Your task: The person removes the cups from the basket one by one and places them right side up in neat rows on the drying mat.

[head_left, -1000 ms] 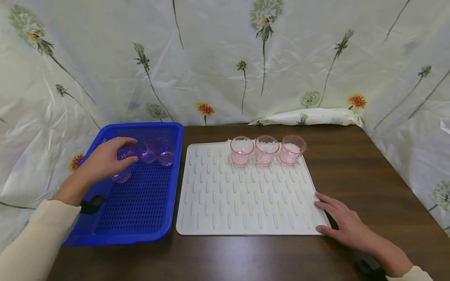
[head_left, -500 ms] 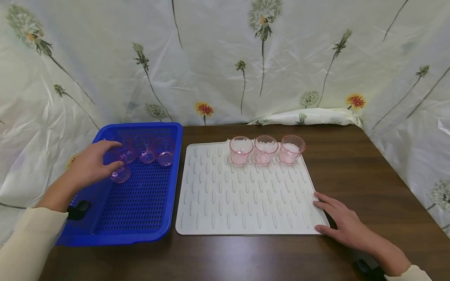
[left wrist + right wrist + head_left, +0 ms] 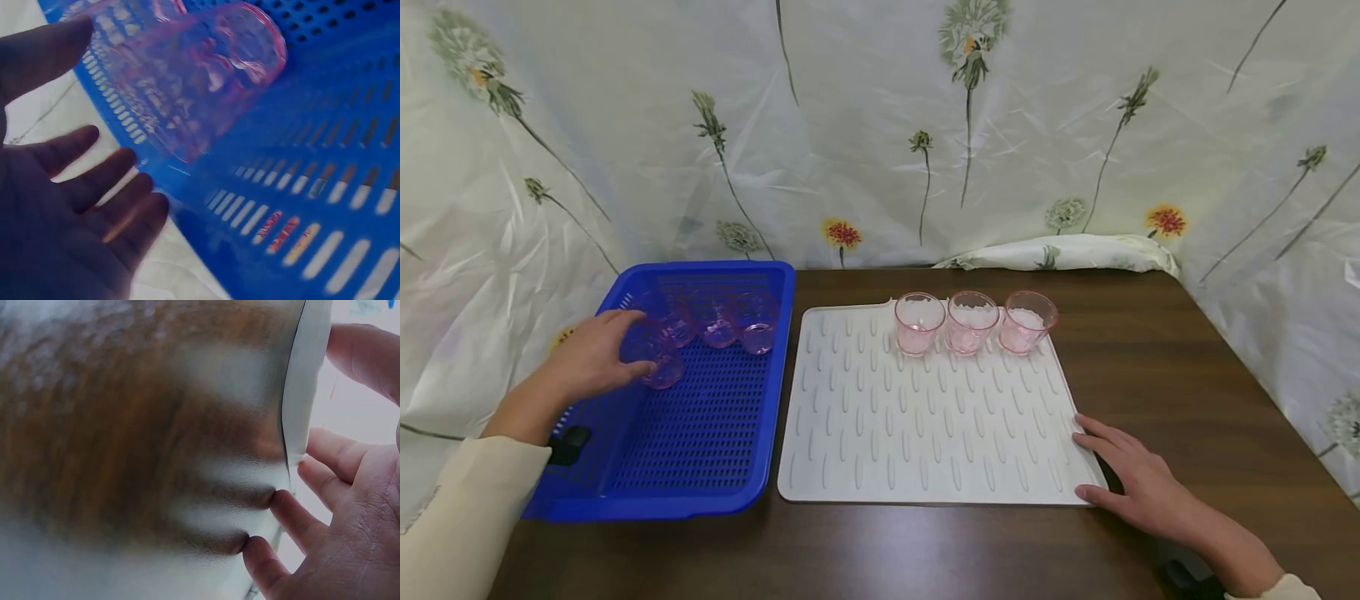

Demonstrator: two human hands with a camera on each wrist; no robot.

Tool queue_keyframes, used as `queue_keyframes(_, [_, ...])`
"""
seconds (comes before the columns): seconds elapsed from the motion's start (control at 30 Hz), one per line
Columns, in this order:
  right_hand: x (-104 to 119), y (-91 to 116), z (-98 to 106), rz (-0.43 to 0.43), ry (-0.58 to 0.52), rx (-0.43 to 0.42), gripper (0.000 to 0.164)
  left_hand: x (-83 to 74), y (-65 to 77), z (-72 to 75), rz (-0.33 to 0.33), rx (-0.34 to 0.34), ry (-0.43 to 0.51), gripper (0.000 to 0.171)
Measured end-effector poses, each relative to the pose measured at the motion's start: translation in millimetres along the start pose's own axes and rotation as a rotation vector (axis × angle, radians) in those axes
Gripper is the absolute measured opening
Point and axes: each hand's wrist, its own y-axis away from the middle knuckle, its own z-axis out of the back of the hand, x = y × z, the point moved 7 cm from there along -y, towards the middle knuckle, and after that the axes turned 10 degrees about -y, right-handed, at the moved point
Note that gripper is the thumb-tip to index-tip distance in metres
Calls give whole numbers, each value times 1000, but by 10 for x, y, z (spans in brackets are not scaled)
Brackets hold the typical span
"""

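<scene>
My left hand [image 3: 589,354] is over the left side of the blue basket [image 3: 760,467], thumb and fingers spread beside a clear pink glass [image 3: 664,371]. In the left wrist view a gap shows between the fingers [image 3: 115,181] and the pink glass [image 3: 200,75]; the thumb overlaps the glasses there, and I cannot tell whether it touches. More pink glasses lie along the basket's back, including one glass [image 3: 757,325] at the right. My right hand [image 3: 1138,479] rests at the right edge of the white ridged mat [image 3: 925,433], fingertips touching the table [image 3: 125,437] and mat edge.
Three pink glasses stand upright in a row at the mat's back: a left glass [image 3: 917,325], a middle glass [image 3: 970,325] and a right glass [image 3: 1027,323]. Behind the brown table [image 3: 1180,358] hangs a flowered curtain [image 3: 865,125], with a fold lying on the back edge.
My left hand has moved left and slightly down in the basket, toward its left wall. The right hand stays at the mat's edge, and the glasses have not visibly moved.
</scene>
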Motion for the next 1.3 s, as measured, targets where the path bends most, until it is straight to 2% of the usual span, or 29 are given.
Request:
queue_keyframes(0.17, [-13, -15, 1, -14, -2, 19, 69, 85, 3, -59, 31, 37, -2, 78])
queue_keyframes(0.37, [-14, -21, 5, -22, -2, 27, 69, 101, -16, -100, 55, 99, 30, 81])
queue_keyframes(0.6, [-15, -12, 4, -24, 1, 26, 69, 103, -45, -121, 57, 115, 28, 81])
queue_keyframes(0.87, [-4, -15, 16, -16, 2, 18, 69, 72, -61, -134, 38, 74, 61, 78])
queue_keyframes(1.0, [0, -14, 18, -10, 2, 12, 69, 19, -80, -158, -2, 33, 103, 78])
queue_keyframes(1.17, [-3, -11, 11, -4, 1, 6, 69, -51, -100, -196, -68, -44, 217, 78])
queue_keyframes(1.3, [-1, 2, 12, 7, -2, -8, 68, -88, -139, -238, -85, -35, 310, 81])
